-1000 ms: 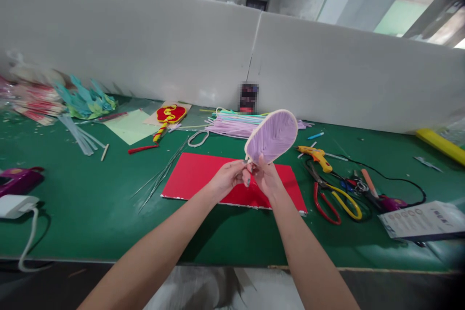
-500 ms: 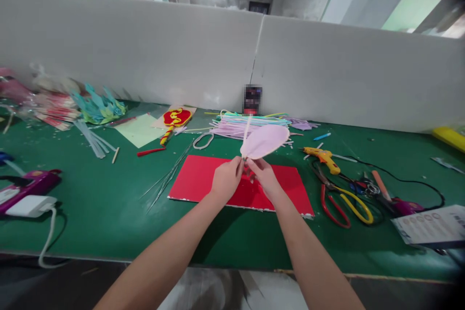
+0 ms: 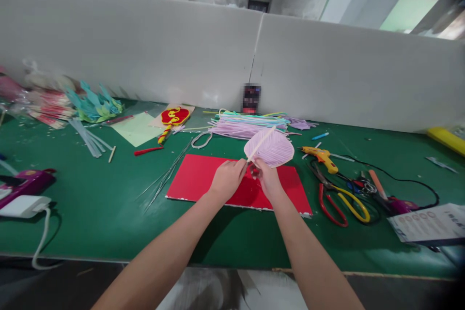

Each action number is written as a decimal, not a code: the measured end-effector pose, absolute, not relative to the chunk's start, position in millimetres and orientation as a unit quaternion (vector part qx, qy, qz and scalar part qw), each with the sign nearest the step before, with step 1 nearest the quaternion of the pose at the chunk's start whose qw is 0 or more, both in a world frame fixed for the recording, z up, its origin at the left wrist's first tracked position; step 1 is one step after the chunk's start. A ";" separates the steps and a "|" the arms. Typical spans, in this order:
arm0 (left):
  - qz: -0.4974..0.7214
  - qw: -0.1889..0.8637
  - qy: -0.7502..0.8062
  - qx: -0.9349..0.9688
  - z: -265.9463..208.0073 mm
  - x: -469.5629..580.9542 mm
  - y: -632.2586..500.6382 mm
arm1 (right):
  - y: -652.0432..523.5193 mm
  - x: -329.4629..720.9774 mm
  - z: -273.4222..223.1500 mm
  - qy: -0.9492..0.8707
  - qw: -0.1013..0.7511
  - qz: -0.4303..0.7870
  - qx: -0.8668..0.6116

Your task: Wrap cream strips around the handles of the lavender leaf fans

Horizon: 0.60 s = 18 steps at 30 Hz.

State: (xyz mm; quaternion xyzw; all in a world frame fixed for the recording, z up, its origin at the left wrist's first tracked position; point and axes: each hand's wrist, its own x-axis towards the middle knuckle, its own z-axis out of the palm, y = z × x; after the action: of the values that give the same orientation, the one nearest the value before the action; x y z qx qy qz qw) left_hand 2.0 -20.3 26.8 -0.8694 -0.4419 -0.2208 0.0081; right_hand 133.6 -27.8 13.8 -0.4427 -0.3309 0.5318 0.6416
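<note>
Below the left hand (image 3: 229, 177), its fingers closed on a pale strip (image 3: 261, 144), lies a red board (image 3: 192, 172); the curled right hand (image 3: 268, 175) pinches a lilac fan (image 3: 278, 149).

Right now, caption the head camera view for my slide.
Left hand holds a pale strip, right hand a lilac oval, above a red board on a green table.

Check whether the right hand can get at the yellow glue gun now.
Probably yes: the yellow glue gun lies to the right of the red board, and nothing seems to cover it. The right hand appears to hold the lilac fan, though, so it would likely have to let go first.
</note>
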 end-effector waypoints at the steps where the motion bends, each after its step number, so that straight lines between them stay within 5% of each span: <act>1: -0.219 0.006 -0.438 -0.872 26.6 2.4 -20.6 | -27.5 134.0 13.9 -0.325 0.640 0.534 -0.447; 9: -0.243 -0.042 -0.472 -0.846 24.9 3.9 -24.2 | -29.1 133.8 15.9 -0.348 0.640 0.521 -0.445; 18: -0.426 -0.529 -0.328 -0.656 24.8 12.1 -24.1 | -34.8 130.1 23.0 -0.370 0.632 0.541 -0.413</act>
State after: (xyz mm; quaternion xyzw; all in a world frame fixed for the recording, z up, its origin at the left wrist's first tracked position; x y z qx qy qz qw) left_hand 12.1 -24.1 24.8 -0.6561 -0.3284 -0.4261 -0.5293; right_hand 130.1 -34.8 23.0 -0.4133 -0.3705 0.5413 0.6316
